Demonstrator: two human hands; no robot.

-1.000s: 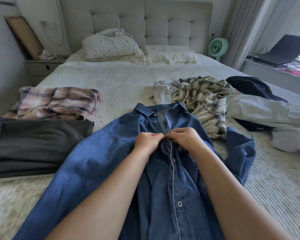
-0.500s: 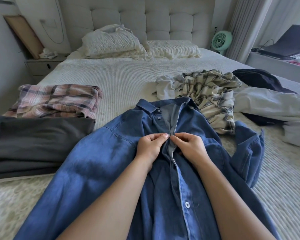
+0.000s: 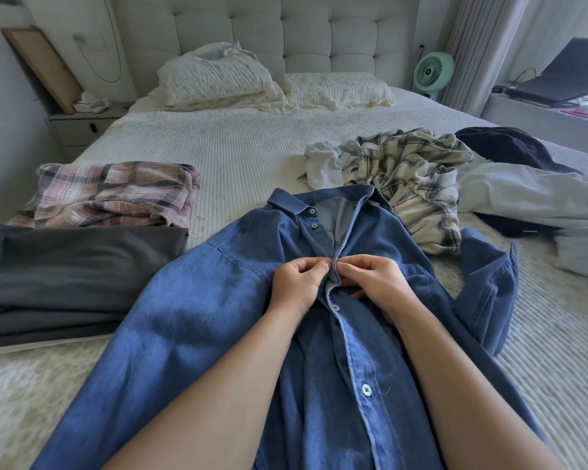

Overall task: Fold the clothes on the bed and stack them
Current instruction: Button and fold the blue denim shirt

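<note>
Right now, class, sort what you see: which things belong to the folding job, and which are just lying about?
Job:
denim shirt
left hand
right hand
pink plaid shirt
grey trousers
cream plaid shirt
white garment

Lying about:
pillows
fan
laptop

blue denim shirt (image 3: 190, 317) front-up, perhaps half buttoned, on bed (image 3: 238, 144)

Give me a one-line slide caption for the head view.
Both hands, left hand and right hand, pinch the button placket of a blue denim shirt spread on the white ribbed bedspread.
</note>
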